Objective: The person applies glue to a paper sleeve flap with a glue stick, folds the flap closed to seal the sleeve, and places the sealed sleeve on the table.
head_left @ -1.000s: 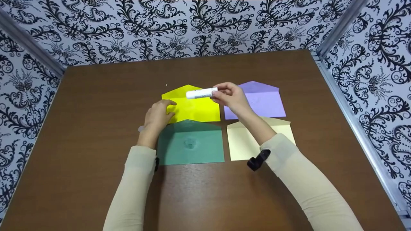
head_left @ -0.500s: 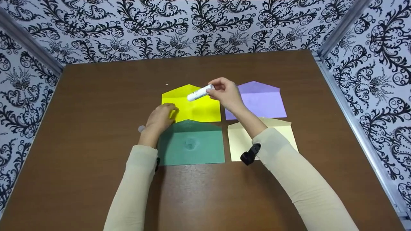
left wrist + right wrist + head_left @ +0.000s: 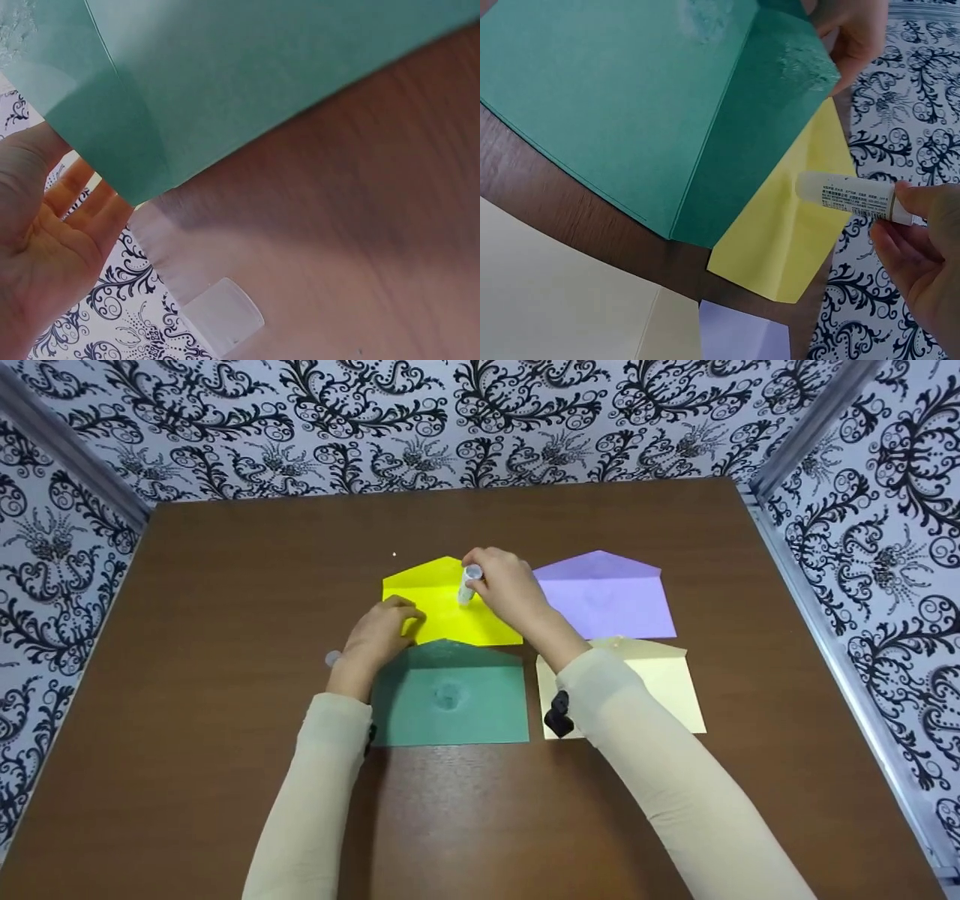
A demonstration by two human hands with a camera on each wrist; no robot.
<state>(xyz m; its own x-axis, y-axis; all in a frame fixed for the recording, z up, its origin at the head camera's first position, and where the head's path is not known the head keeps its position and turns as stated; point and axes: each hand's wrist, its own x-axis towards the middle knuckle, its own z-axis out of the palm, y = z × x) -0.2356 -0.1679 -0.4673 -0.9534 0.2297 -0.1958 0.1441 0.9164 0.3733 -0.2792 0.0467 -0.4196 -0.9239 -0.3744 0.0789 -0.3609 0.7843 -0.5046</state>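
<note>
My right hand (image 3: 510,589) pinches a white glue stick (image 3: 466,591) by one end, between thumb and fingers. The stick points down at the yellow envelope (image 3: 424,600), which lies with its flap unfolded. In the right wrist view the printed label of the glue stick shows, its far end overlapping the yellow paper. My left hand (image 3: 381,634) rests at the left edge of the yellow envelope, fingers bent loosely over it. Nearer me lies a green envelope (image 3: 480,705) with a wet-looking smear in the middle and another on its flap (image 3: 802,67).
A purple envelope (image 3: 615,604) lies to the right of the yellow one, and a cream envelope (image 3: 667,690) in front of it, partly under my right arm. A small translucent piece (image 3: 225,315) sits by my left wrist. Patterned walls border the brown table (image 3: 225,735).
My right hand has moved left and turned the glue stick from nearly level to steeply down over the yellow envelope. My left hand has shifted slightly further onto the yellow envelope.
</note>
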